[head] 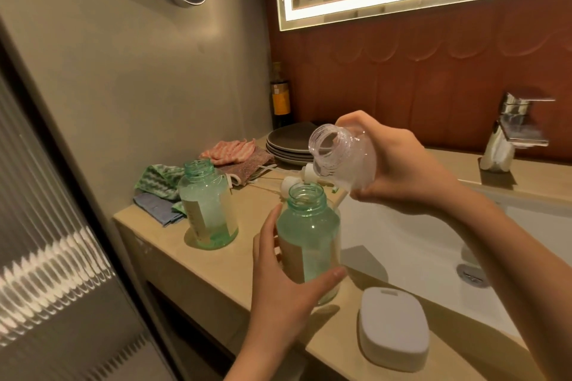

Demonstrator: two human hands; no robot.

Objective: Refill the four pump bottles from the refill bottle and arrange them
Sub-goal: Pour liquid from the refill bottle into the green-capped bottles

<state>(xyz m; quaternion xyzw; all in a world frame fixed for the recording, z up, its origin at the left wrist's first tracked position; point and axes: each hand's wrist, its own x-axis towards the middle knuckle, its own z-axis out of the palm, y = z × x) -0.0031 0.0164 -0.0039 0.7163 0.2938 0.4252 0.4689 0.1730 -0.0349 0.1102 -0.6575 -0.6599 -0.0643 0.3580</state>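
Note:
My left hand grips an open green pump bottle with a beige label, standing near the counter's front edge. My right hand holds a clear refill bottle tilted on its side just above it, its open mouth facing left. A second open green bottle stands to the left on the counter. White pump heads lie behind the gripped bottle, partly hidden by it.
A white soap box lies at the front of the beige counter. Folded cloths, stacked dark plates and a dark bottle sit at the back. The white sink and chrome tap are on the right.

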